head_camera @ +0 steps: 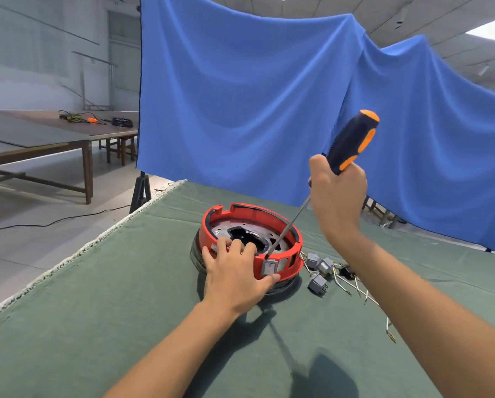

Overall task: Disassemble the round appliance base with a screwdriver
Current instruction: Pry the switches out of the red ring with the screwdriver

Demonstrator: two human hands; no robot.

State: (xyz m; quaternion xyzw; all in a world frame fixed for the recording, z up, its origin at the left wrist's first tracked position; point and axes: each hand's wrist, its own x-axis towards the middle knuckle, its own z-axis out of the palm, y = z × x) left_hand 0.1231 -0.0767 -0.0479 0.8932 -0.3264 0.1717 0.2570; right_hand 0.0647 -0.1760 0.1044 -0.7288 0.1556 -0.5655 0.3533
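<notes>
No brand name or readable writing shows anywhere; the only marks are the faint symbols on one grey rocker switch [270,267] set in the near wall of the appliance base [249,242].

There is one round appliance base, a red plastic ring open at the top, sitting on a darker black lower ring on the green cloth of the counter [97,311], roughly in the middle of it. Inside the red ring lies a silver metal plate [226,229] with small holes and a black ragged-edged opening at its centre.

One screwdriver [352,142] is in view here, with a black and orange handle and a long thin shaft that slants down to the left; its tip meets the red rim just above the rocker switch. The right hand [338,191] grips the lower part of the handle, fingers curled round it. The left hand [234,271] rests on the near rim of the base, its fingers [234,247] hooked over the edge into the ring and the thumb pressed against the outer wall below the switch.

Just right of the base lie three small grey relay-like blocks [317,282] and one small black part [347,272], joined by a tangle of thin wires [355,285] on the cloth.

A blue cloth backdrop [240,96] hangs behind the counter. At far left stands a long wooden table [39,145] carrying a few tools too small to identify.
</notes>
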